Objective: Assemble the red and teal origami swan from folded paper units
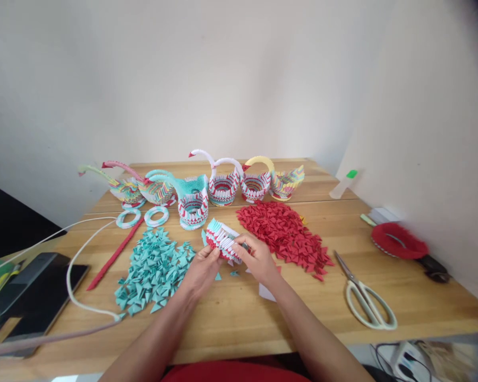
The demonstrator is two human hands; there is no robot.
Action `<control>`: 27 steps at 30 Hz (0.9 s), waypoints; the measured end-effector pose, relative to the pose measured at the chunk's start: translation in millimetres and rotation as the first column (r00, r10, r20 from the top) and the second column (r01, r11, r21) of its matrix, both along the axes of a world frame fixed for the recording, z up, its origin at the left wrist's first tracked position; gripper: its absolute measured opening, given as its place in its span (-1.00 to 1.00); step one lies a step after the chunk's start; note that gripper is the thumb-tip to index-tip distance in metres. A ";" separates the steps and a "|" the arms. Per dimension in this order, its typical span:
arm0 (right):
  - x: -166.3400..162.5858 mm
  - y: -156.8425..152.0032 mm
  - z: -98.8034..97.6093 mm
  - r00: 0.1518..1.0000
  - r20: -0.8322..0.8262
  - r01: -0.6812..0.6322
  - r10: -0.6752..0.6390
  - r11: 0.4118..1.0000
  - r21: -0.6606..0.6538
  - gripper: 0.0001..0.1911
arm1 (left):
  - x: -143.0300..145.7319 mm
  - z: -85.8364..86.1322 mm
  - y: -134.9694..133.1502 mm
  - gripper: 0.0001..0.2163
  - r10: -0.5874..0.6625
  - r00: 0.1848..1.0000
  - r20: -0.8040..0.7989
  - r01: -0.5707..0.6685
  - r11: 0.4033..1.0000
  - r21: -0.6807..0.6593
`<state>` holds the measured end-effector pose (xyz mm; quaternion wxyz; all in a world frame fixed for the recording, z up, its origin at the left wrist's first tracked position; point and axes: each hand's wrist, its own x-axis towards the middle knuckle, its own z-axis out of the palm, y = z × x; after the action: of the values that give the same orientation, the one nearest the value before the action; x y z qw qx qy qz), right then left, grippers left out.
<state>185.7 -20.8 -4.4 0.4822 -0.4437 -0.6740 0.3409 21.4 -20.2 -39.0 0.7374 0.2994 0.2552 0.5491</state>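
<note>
Between my two hands is a ring of folded paper pieces (222, 238) in red, white and turquoise, tilted above the table. My left hand (203, 267) grips its lower left side with the thumb pressed on the red edge. My right hand (258, 257) pinches its right side, fingertips on the white pieces. To the left of my left hand lies a pile of turquoise folded paper triangles (153, 270). A heap of red folded paper triangles (284, 236) spreads beyond my right hand. A few loose turquoise pieces (234, 273) lie under the ring.
Several paper swans (194, 204) stand along the back. Two paper rings (156, 216) and a red paper strip (115, 257) lie left. Scissors (368, 302), a red ring (398, 240) and a glue bottle (343, 184) are right. A white cable (74, 286) crosses near a dark tablet (50, 297).
</note>
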 end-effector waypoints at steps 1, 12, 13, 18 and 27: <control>0.0 -0.1 0.2 1.000 -0.002 0.001 -0.001 1.000 -0.010 -0.84 | 0.1 -0.3 0.1 -0.70 0.003 1.000 0.004 -0.003 1.000 0.002; -3.8 -1.0 1.9 1.000 0.021 -0.006 0.006 1.000 -0.007 -0.87 | 4.3 1.3 -4.6 -0.67 -0.007 0.996 -0.084 0.010 0.999 0.033; -3.6 -0.9 2.1 1.000 0.023 -0.011 0.011 1.000 0.001 -0.87 | 4.0 0.4 -4.3 -0.67 -0.003 0.995 -0.095 0.007 0.999 0.036; -1.4 -0.1 3.6 0.999 0.035 -0.042 0.041 0.998 0.050 -0.87 | 1.7 -2.6 -2.9 -0.66 0.029 0.988 -0.153 -0.020 0.998 0.063; -2.7 0.2 4.0 1.000 -0.009 -0.014 0.016 0.986 0.168 -0.83 | -1.3 -10.1 -2.7 -0.71 0.087 0.945 -0.316 -0.040 0.987 0.153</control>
<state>183.0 -20.6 -0.4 0.5186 -0.3947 -0.7013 0.2890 20.0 -22.9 -49.1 0.6443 0.4290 0.3410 0.5334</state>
